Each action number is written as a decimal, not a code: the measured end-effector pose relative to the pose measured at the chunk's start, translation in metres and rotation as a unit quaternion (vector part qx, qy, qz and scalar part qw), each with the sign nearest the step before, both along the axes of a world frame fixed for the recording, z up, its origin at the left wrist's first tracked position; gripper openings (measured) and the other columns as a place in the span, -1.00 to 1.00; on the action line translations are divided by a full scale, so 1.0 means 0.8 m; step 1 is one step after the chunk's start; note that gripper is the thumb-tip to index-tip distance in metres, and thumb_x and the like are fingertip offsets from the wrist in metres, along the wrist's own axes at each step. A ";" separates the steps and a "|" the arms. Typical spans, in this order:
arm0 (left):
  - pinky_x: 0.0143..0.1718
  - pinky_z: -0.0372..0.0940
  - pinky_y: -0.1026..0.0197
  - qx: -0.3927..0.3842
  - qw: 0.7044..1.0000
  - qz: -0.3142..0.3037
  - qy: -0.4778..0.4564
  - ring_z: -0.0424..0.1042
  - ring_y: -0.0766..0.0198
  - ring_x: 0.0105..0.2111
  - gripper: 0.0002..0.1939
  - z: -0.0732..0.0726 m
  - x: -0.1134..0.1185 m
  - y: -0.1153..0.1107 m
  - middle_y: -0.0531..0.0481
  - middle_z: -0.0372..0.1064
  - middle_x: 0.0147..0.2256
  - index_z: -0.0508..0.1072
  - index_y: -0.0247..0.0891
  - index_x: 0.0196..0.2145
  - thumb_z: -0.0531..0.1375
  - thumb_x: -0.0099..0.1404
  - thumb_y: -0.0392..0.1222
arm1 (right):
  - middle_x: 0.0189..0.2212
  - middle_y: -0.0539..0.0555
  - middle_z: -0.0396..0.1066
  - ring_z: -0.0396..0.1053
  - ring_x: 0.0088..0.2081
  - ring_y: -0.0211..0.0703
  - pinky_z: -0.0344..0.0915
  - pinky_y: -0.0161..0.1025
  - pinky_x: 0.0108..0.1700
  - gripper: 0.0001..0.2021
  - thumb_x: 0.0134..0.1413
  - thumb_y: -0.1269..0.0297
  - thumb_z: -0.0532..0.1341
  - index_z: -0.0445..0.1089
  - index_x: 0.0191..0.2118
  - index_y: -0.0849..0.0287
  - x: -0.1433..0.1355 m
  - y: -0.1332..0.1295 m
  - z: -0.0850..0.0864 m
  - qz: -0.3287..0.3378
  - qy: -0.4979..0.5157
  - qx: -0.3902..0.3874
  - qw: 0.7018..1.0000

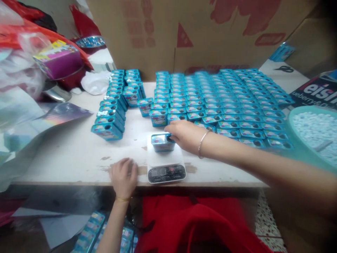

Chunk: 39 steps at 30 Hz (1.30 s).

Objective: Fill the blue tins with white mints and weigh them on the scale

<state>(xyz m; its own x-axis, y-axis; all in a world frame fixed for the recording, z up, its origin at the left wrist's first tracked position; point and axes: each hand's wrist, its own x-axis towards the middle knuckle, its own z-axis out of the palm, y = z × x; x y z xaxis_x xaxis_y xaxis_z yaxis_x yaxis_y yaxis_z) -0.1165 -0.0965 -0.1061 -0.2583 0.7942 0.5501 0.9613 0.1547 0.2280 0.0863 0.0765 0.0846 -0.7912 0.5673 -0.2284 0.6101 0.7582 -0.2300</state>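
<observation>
A blue candy tin [162,144] with a round dark opening in its top stands on a small white kitchen scale [166,172] near the table's front edge. My right hand [181,135] reaches in from the right, its thumb and fingers pressed together at the tin's opening end. What those fingers hold, if anything, is hidden. To the left of the scale, my left hand [124,176] rests on the tabletop with fingers loosely bent and apart, holding nothing. The scale's display is too blurred to read.
Rows of similar blue tins [226,105] cover the right and back of the table; more tins [107,130] line the left, some topped with white pieces. A turquoise basin [292,117] of pale candies stands right. A large cardboard box [163,56] walls off the back.
</observation>
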 end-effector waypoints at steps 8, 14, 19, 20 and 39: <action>-0.10 0.15 0.07 -0.003 1.000 0.012 -0.012 0.33 0.12 -0.18 -0.83 -0.002 0.002 -0.001 -0.12 0.41 -0.20 0.42 -0.27 -0.22 0.18 0.24 -0.17 | -0.47 0.03 0.41 0.28 -0.50 -0.32 0.20 -0.35 -0.45 -0.78 0.02 0.45 0.20 0.46 -0.17 0.31 0.043 0.000 -0.004 -0.188 0.360 -0.281 0.869; -0.08 0.15 0.06 -0.016 1.000 0.016 -0.016 0.33 0.11 -0.17 -0.83 0.001 0.005 -0.001 -0.12 0.41 -0.19 0.43 -0.27 -0.22 0.18 0.25 -0.17 | -0.36 0.09 0.43 0.31 -0.43 -0.37 0.21 -0.43 -0.47 -0.71 -0.14 0.31 0.36 0.45 -0.22 0.27 0.104 -0.035 -0.056 -0.395 0.396 -0.546 0.624; -0.07 0.14 0.05 -0.023 0.999 0.017 -0.019 0.32 0.10 -0.17 -0.82 0.001 0.005 0.001 -0.12 0.40 -0.19 0.43 -0.27 -0.21 0.17 0.25 -0.16 | -0.42 0.06 0.42 0.21 -0.53 -0.43 0.17 -0.41 -0.50 -0.65 -0.17 0.29 0.39 0.41 -0.21 0.32 0.121 -0.052 -0.081 -0.423 0.353 -0.527 0.647; -0.07 0.14 0.05 -0.024 0.999 0.019 -0.020 0.32 0.10 -0.17 -0.82 0.001 0.005 0.001 -0.12 0.40 -0.19 0.43 -0.27 -0.21 0.17 0.25 -0.15 | -0.44 0.05 0.41 0.20 -0.55 -0.43 0.16 -0.39 -0.51 -0.66 -0.16 0.28 0.39 0.41 -0.22 0.32 0.121 -0.052 -0.080 -0.416 0.350 -0.513 0.664; -0.13 0.18 0.07 -0.004 1.000 0.005 -0.002 0.35 0.11 -0.20 -0.84 -0.005 -0.001 0.000 -0.11 0.41 -0.22 0.42 -0.26 -0.22 0.19 0.24 -0.17 | -0.63 -0.04 0.34 0.24 -0.57 -0.35 0.26 -0.31 -0.38 -0.69 0.06 0.36 0.17 0.47 -0.08 0.35 0.023 -0.016 -0.057 -0.187 0.445 -0.284 0.828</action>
